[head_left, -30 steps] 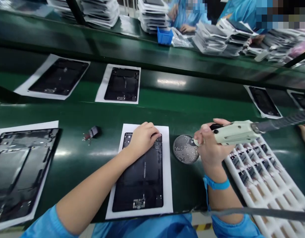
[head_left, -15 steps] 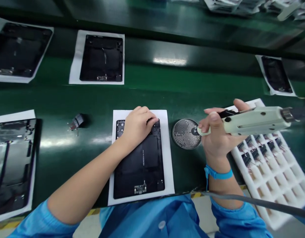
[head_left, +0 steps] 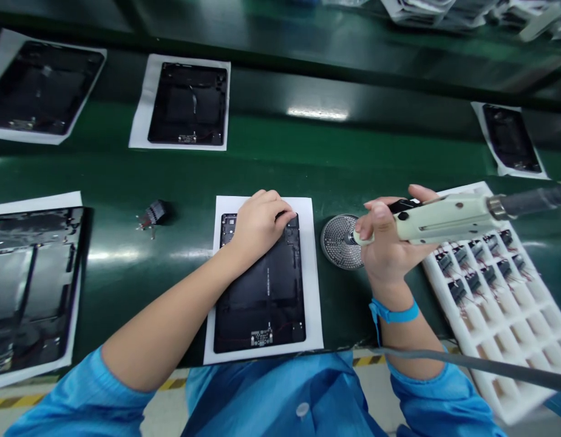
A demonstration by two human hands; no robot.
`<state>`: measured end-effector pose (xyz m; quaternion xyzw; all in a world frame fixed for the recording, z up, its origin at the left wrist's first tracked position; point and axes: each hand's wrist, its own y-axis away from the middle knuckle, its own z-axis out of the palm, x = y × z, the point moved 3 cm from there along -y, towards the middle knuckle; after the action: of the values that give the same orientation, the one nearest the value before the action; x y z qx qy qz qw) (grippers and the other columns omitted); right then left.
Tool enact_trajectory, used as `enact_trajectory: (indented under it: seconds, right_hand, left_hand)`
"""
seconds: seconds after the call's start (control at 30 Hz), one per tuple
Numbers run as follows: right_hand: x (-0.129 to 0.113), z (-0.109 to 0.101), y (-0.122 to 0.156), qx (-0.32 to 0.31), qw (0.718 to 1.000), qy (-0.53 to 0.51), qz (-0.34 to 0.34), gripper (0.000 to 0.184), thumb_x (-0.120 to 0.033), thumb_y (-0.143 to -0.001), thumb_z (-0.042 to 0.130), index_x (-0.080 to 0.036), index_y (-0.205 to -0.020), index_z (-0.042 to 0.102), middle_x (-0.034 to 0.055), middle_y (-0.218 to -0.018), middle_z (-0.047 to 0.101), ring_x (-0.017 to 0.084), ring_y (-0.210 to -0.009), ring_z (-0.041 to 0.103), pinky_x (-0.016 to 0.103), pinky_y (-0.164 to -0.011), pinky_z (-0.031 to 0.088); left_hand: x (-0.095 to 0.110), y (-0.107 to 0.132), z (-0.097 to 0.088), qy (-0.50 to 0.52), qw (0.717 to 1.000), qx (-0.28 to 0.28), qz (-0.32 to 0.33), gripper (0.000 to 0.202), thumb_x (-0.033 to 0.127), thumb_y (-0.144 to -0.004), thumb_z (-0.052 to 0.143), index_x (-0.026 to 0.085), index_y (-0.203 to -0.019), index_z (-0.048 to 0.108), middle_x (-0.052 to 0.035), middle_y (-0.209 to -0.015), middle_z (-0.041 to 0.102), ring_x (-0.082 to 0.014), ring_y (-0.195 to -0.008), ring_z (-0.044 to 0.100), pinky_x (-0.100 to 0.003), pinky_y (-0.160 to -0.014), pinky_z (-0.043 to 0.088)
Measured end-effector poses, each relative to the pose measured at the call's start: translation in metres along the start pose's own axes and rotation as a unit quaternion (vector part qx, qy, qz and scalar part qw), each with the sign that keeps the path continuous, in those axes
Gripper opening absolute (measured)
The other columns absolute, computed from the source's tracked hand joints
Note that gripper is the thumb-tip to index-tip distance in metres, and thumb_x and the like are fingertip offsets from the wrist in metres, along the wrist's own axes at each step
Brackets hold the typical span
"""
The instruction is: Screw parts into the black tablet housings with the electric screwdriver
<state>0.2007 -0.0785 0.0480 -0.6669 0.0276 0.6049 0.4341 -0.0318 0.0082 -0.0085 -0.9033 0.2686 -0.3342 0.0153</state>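
My right hand (head_left: 390,243) is wrapped round a pale green electric screwdriver (head_left: 448,220). The driver's tip points left, over a round metal screw tray (head_left: 339,249) with rows of small holes. A black tablet housing (head_left: 280,303), with its inside facing up, lies on a white sheet (head_left: 314,328) in front of me. Across its top part rests my left hand (head_left: 262,221), fingers curled and the thumb near the top right corner. Whatever those fingertips hold, if anything, is hidden.
A white foam tray (head_left: 512,321) with several small black parts stands at the right. Left of me sit a small black part with wires (head_left: 153,213) and another opened tablet (head_left: 48,291). Further housings (head_left: 189,103) lie along the back. A grey cable (head_left: 467,364) crosses my right forearm.
The view has shifted slightly. My right hand and the screwdriver have moved a little left, with the tip still at the screw tray. My left hand stays on the tablet housing.
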Motion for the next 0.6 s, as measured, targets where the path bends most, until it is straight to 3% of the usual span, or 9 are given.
enact_trajectory:
  seconds: [0.37,0.6]
  right_hand:
    - [0.0088,0.0013,-0.0007,0.002,1.000,-0.014,-0.004,0.044,-0.041,-0.099,0.098,-0.028,-0.132,0.072,-0.0071,-0.088,0.080,0.007,-0.044,0.056,0.025,-0.045,0.054]
    - [0.0107,0.0016,-0.0014,0.002,1.000,-0.016,-0.008,0.047,-0.050,-0.098,0.099,-0.030,-0.130,0.072,-0.0074,-0.085,0.076,0.008,-0.045,0.053,0.026,-0.044,0.051]
  left_hand:
    - [-0.0003,0.0018,0.0016,-0.002,1.000,0.013,0.021,0.020,0.028,-0.116,0.080,0.026,-0.098,0.089,-0.0058,-0.099,0.082,-0.0258,-0.097,0.070,-0.041,-0.086,0.054]
    - [-0.0001,-0.0008,0.0046,-0.004,1.000,-0.001,0.009,0.019,0.029,-0.116,0.079,0.027,-0.100,0.089,-0.0069,-0.103,0.082,-0.0275,-0.101,0.071,-0.043,-0.089,0.056]
